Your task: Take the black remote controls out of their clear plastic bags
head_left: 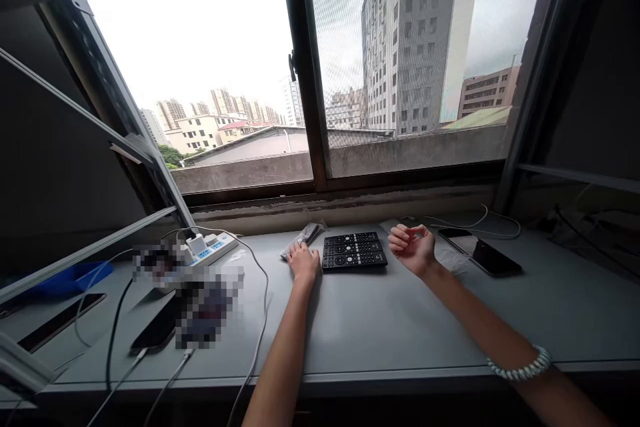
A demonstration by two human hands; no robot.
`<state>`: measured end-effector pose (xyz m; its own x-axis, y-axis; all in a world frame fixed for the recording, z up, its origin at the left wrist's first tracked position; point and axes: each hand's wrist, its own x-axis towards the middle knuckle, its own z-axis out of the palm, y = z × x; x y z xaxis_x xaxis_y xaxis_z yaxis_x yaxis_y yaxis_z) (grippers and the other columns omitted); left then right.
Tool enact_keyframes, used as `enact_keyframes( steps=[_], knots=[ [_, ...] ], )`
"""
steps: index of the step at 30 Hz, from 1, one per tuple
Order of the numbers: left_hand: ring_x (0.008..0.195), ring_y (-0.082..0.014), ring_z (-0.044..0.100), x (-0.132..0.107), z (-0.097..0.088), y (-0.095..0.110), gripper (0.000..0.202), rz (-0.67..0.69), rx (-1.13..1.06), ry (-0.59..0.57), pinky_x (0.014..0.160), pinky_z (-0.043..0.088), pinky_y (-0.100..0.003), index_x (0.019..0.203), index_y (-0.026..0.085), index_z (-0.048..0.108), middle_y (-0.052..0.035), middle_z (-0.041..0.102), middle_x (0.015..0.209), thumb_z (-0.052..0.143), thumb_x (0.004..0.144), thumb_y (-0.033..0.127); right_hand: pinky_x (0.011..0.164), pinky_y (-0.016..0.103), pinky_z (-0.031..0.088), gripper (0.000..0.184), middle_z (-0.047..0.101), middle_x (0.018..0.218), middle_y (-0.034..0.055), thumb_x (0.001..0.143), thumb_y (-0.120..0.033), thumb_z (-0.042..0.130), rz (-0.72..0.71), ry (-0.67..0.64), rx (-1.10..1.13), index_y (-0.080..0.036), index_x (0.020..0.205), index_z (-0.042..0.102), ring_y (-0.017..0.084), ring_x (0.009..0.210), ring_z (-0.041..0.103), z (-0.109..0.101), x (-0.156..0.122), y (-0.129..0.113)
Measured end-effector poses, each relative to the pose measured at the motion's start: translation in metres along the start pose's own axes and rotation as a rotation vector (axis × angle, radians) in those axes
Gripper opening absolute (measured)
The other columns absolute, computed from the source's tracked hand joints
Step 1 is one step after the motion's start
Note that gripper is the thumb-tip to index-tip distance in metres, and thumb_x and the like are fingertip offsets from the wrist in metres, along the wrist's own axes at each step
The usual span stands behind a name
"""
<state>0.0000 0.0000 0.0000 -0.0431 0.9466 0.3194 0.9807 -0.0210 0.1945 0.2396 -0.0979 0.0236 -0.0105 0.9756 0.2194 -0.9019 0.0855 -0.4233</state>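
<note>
Three black remote controls lie side by side on the grey table below the window. My left hand rests palm down just left of them, its fingers on a clear plastic packet. My right hand hovers just right of the remotes, palm turned up and fingers curled in loosely; nothing shows in it. A beaded bracelet circles my right forearm.
A black phone and white cables lie at the right. At the left stand a white power strip with plugs, another dark phone on a cable, a blue tray and metal shelf rails.
</note>
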Motion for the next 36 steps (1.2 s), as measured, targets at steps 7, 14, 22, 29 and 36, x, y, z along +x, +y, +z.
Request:
enact_keyframes(
  steps=[7, 14, 22, 29, 36],
  knots=[
    [0.111, -0.0225, 0.047, 0.013, 0.0, -0.012, 0.029, -0.043, -0.035, 0.052, 0.093, 0.033, -0.033, 0.108, 0.018, 0.056, -0.012, 0.053, 0.115, 0.036, 0.087, 0.021, 0.036, 0.02, 0.028, 0.04, 0.028, 0.051, -0.0057, 0.059, -0.017, 0.049, 0.039, 0.068, 0.056, -0.021, 0.064, 0.01, 0.007, 0.041, 0.027, 0.007, -0.002, 0.004],
    [0.114, -0.023, 0.044, 0.012, 0.005, -0.014, 0.032, 0.008, -0.017, -0.004, 0.095, 0.031, -0.033, 0.118, 0.019, 0.047, -0.0119, 0.051, 0.119, 0.041, 0.086, 0.019, 0.036, 0.02, 0.027, 0.042, 0.027, 0.051, -0.0048, 0.059, -0.016, 0.052, 0.044, 0.067, 0.032, -0.019, 0.064, 0.01, 0.007, 0.042, 0.025, 0.012, -0.004, 0.005],
    [0.11, -0.026, 0.045, 0.0, -0.005, -0.011, 0.033, -0.087, -0.027, -0.018, 0.089, 0.032, -0.033, 0.111, 0.014, 0.048, -0.0149, 0.051, 0.115, 0.047, 0.078, 0.016, 0.037, 0.021, 0.026, 0.039, 0.025, 0.052, -0.0038, 0.058, -0.016, 0.051, 0.015, 0.094, -0.009, -0.019, 0.062, 0.013, 0.007, 0.044, 0.023, 0.013, -0.006, 0.004],
    [0.113, -0.0299, 0.043, -0.012, -0.006, -0.007, 0.034, -0.179, -0.039, -0.023, 0.093, 0.032, -0.036, 0.108, 0.008, 0.053, -0.0193, 0.052, 0.117, 0.047, 0.079, 0.025, 0.036, 0.021, 0.025, 0.039, 0.023, 0.053, -0.004, 0.056, -0.016, 0.052, -0.019, 0.082, -0.117, -0.019, 0.062, 0.014, 0.007, 0.044, 0.022, 0.006, -0.005, 0.001],
    [0.116, -0.0298, 0.042, -0.015, -0.004, -0.009, 0.038, -0.206, -0.106, -0.032, 0.093, 0.034, -0.037, 0.106, 0.012, 0.054, -0.0181, 0.051, 0.121, 0.052, 0.073, 0.031, 0.036, 0.021, 0.03, 0.038, 0.029, 0.053, -0.0045, 0.057, -0.016, 0.054, -0.03, 0.065, -0.117, -0.02, 0.062, 0.017, 0.007, 0.043, 0.028, -0.012, -0.003, -0.007]
  ],
)
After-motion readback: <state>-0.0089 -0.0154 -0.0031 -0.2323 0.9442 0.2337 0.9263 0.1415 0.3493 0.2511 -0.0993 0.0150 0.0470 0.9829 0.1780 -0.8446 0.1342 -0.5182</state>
